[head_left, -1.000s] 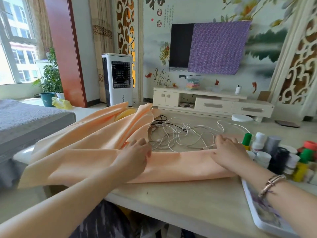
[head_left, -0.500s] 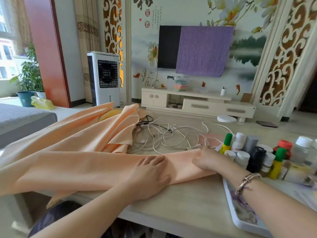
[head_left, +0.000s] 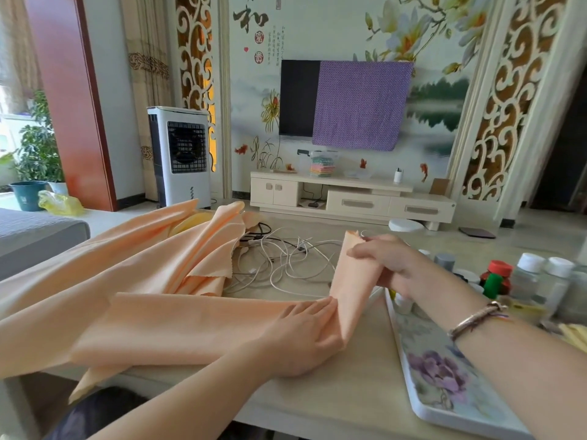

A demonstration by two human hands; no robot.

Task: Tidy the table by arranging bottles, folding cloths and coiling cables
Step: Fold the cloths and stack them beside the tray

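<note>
A: Fingers (head_left: 365,254) of the right hand (head_left: 386,263) are pinching the cloth (head_left: 190,325), lifting its end upright.

B: And the left hand (head_left: 301,336)?

A: Flat, fingers straight, pressing the cloth onto the table (head_left: 349,392), cables (head_left: 286,265) lying just behind.

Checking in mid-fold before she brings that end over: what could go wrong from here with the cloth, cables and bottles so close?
1. The right hand lifts the end of the peach fabric cloth beside the tangled white cables; a loop may get folded in or dragged along.
2. The right forearm hangs over the cluster of small capped bottles; swinging back could topple some.
3. Only the left hand presses the crease; loose cloth overhanging the beige tabletop may slide.
</note>
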